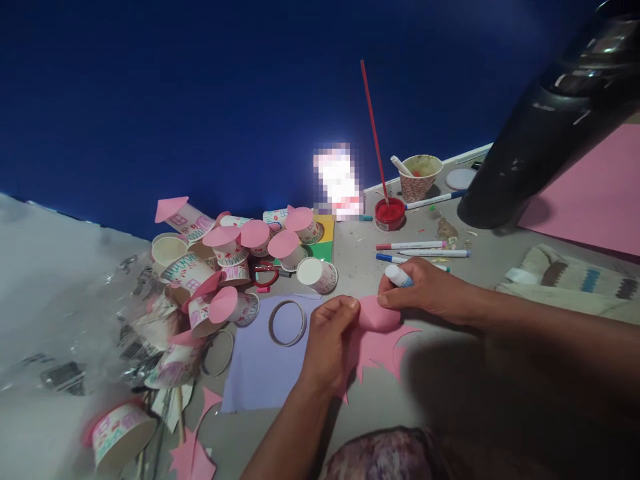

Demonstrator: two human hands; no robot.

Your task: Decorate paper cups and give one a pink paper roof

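My left hand [327, 337] pinches the curled pink paper [379, 317], and my right hand [433, 293] — closed round the glue tube [398, 275] — should press its seam evenly.

No writing could be read anywhere on the bench [357, 270].
The paper cups [227, 253] bore only hand-drawn zigzags, window grids and red marks, none of them forming letters or numbers. The pens [413, 245] had a thin line of print along their barrels, too small to read. The white object [337, 177] at the back was blurred out, so no label on it could be made out. The glue bottle [397, 275] in the right hand [430, 293] showed a blue patch but no legible words.
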